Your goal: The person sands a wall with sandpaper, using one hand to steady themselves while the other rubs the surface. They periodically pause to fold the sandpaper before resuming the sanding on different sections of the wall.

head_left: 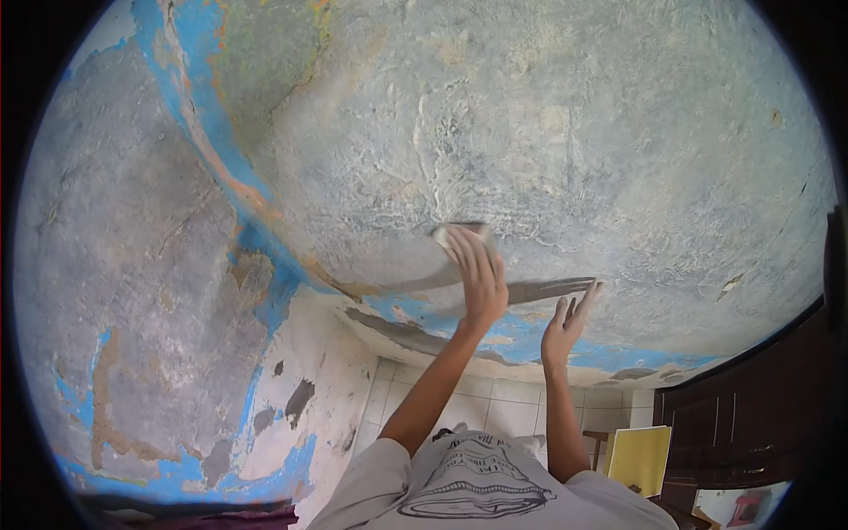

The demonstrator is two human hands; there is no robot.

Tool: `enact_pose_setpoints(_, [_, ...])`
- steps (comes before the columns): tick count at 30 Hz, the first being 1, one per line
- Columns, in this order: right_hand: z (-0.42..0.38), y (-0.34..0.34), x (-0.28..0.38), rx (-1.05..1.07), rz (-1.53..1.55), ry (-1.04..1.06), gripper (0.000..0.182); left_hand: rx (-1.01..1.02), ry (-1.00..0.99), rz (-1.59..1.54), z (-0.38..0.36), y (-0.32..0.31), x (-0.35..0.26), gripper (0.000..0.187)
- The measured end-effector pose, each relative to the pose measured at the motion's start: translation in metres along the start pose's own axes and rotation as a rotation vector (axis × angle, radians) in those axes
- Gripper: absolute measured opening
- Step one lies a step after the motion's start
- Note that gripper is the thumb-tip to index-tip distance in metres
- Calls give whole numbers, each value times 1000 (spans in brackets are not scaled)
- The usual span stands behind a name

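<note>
My left hand presses a small folded piece of sandpaper flat against the rough grey wall. The fingers lie together over it, slightly blurred, and cover most of it. Lower and to the right, my right hand has its fingers stretched out, with the tips at the wall and nothing visible in them. Around both hands the wall shows uneven plaster ridges, and blue paint patches run along its lower part. My arms reach up from a light printed shirt.
A second wall meets this one at the left, with blue paint along the corner. White tiles cover the floor. Dark cabinets stand at the right, near a yellow panel and a red object.
</note>
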State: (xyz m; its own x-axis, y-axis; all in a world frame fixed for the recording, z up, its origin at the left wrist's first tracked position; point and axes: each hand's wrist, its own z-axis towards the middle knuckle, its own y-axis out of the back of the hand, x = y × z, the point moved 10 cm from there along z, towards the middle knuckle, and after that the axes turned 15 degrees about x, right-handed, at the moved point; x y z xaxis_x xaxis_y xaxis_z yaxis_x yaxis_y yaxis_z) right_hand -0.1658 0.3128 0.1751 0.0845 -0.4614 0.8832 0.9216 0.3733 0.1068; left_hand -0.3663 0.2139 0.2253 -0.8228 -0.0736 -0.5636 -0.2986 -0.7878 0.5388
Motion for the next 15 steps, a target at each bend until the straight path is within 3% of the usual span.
enact_pose_setpoints(1, [-3, 0, -4, 14, -14, -6, 65, 110, -8, 41, -10, -15, -4, 75])
enact_pose_setpoints(3, [1, -1, -7, 31, -39, -2, 65, 38, -41, 36, 4, -5, -10, 75])
enact_pose_setpoints(7, [-1, 15, -3, 86, 0, -49, 67, -119, -83, 29, 81, 73, -55, 79])
enact_pose_setpoints(10, [-2, 25, -11, 96, 45, -54, 66, -119, -81, 8, 114, 116, -92, 81])
enact_pose_setpoints(13, [-4, 34, -13, 118, 44, -30, 65, -114, -84, 101, 97, 88, -87, 83])
enact_pose_setpoints(15, [-1, 40, -14, 153, 28, 3, 65, -122, -41, 22, 56, 28, -65, 80])
